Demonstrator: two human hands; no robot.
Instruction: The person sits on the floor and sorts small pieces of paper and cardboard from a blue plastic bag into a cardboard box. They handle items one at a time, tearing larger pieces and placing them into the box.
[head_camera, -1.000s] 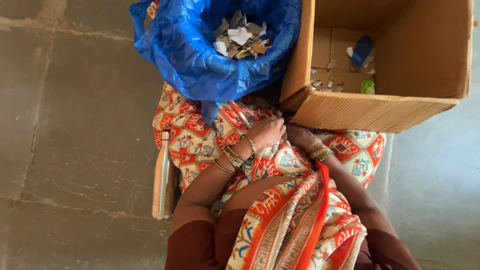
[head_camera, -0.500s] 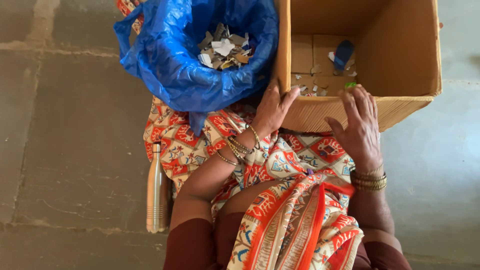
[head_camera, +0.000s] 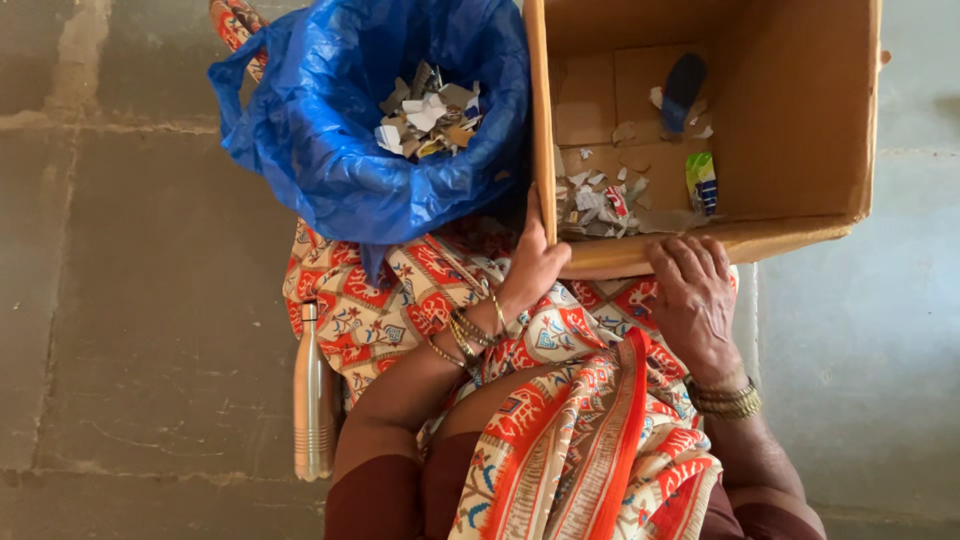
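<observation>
Both hands on the near edge of a cardboard box, seen from above.

I find the left hand (head_camera: 533, 268) gripping the near left corner of the cardboard box (head_camera: 800, 120), thumb up along the side wall and the fingers out of sight behind it; the right hand (head_camera: 692, 298) lies flat on the near rim, fingers (head_camera: 690, 255) spread and curled over the edge, holding nothing else. The box rests against the lap, open-topped, of plain corrugated brown board. Inside it I note torn paper scraps (head_camera: 595, 205), a green packet (head_camera: 701, 180) and a dark blue oblong piece (head_camera: 683, 88). Just to its left, touching it, a crinkled glossy blue plastic bag (head_camera: 330, 150) holds a heap of torn card pieces (head_camera: 428, 118). A slim metal bottle (head_camera: 312, 400) lies on the stone floor (head_camera: 130, 300) beside the patterned orange cloth (head_camera: 370, 300).
</observation>
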